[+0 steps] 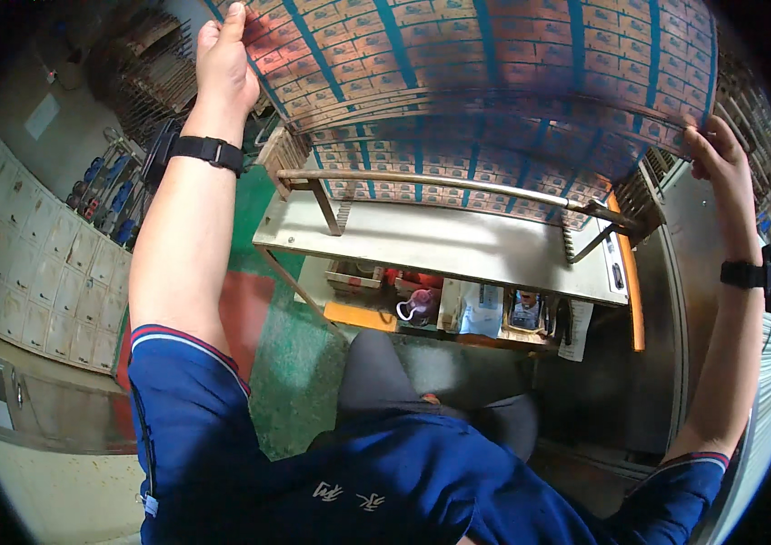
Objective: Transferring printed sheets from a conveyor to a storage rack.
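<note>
A large copper-coloured circuit board panel point(531, 50), covered in small printed rectangles with blue strips between them, is raised in front of me. My left hand point(226, 64) is closed at its left edge, thumb up, with the other fingers partly hidden. At the right edge, my right hand point(720, 150) pinches the panel's lower corner. Below and behind it, similar circuit board panels point(385, 159) stand leaning on a rack, behind a metal bar point(458, 184). How many panels stand there I cannot tell.
The rack rests on a white table point(440, 238) with an orange strip point(629, 295) at its right side. A lower shelf holds a purple bottle point(419, 307), boxes and a blue packet point(481, 311). Lockers point(40, 272) line the left; a dark cabinet point(612, 381) stands right.
</note>
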Demonstrator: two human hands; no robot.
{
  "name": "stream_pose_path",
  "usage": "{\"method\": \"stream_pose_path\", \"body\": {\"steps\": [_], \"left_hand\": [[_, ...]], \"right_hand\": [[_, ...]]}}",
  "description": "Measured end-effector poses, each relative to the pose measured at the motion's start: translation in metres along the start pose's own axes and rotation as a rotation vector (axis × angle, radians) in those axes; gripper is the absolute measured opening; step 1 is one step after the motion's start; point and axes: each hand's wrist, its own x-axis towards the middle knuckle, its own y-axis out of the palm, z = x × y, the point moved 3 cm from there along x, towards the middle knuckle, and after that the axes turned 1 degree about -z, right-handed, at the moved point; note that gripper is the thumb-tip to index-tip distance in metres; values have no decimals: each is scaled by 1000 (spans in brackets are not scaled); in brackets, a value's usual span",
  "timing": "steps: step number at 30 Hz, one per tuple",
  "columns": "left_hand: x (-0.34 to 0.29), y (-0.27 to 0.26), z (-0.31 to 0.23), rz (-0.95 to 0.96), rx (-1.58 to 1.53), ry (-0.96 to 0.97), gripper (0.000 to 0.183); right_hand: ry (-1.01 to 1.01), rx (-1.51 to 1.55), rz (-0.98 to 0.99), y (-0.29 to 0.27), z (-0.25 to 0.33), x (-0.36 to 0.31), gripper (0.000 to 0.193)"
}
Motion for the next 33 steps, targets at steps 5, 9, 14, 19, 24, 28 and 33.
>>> {"method": "stream_pose_path", "body": {"steps": [5,9,14,19,24,28,33], "left_hand": [[-3,4,-1,38,-12,-32,22],[-10,9,-7,-8,13,-57,22],[-8,10,-8,4,15,-36,21],[-3,4,0,103,-11,10,24],[11,-29,19,146,88,-27,29],[11,-31,12,76,62,60,24],[9,-25,9,48,74,73,25]], "right_hand": [[-69,102,-15,2,-18,7,32],[-38,250,-53,15,-11,3,32],[-43,260,-16,7,-15,6,34],[-2,197,-60,10,-17,4,34],[7,58,-124,40,-13,7,34],[4,16,-189,49,-36,12,30],[-34,10,-199,53,-46,9,24]]}}
